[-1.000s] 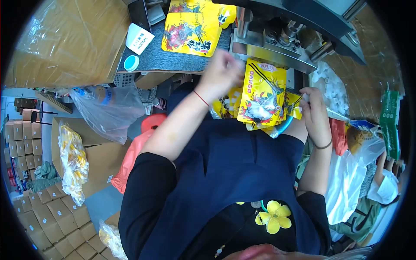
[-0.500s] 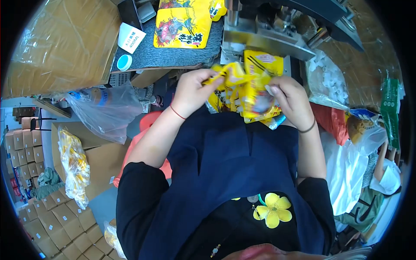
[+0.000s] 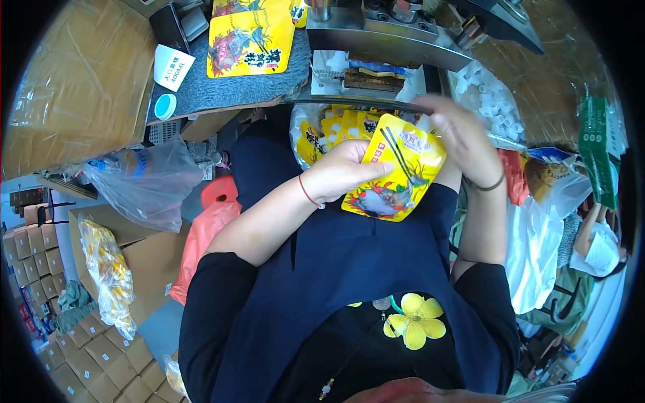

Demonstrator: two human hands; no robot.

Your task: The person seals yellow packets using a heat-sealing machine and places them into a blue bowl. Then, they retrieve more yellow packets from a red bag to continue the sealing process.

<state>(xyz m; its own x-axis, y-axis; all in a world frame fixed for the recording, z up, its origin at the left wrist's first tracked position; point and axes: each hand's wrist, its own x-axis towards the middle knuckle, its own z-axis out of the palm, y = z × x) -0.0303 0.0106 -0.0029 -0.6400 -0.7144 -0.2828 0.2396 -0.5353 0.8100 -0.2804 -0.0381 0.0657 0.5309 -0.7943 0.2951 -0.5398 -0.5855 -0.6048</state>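
My left hand (image 3: 346,169) pinches a yellow printed pouch (image 3: 386,200) by its left edge, thumb on the front face. The pouch hangs tilted over my lap, its picture side up. Off its upper right corner is my right hand (image 3: 470,144), its fingers smeared by motion close to the machine's edge. Behind the pouch, a clear bag holds several more yellow pouches (image 3: 312,142). To the right of the machine, a plastic bag of small white spout-like pieces (image 3: 494,104) lies near my right hand.
A press-like machine with a metal bar (image 3: 396,43) stands ahead. On the blue-grey mat (image 3: 292,70) left of it lie yellow pouches (image 3: 248,43), a white paper cup (image 3: 173,67) and a teal-rimmed cap (image 3: 165,106). Cartons (image 3: 80,74) flank the bench. Another person's arm (image 3: 591,225) shows far right.
Both hands were on yellow packaging by the machine. Now the left hand holds one flat pouch lower and nearer my body, and the right hand has come off it. The view has shifted.
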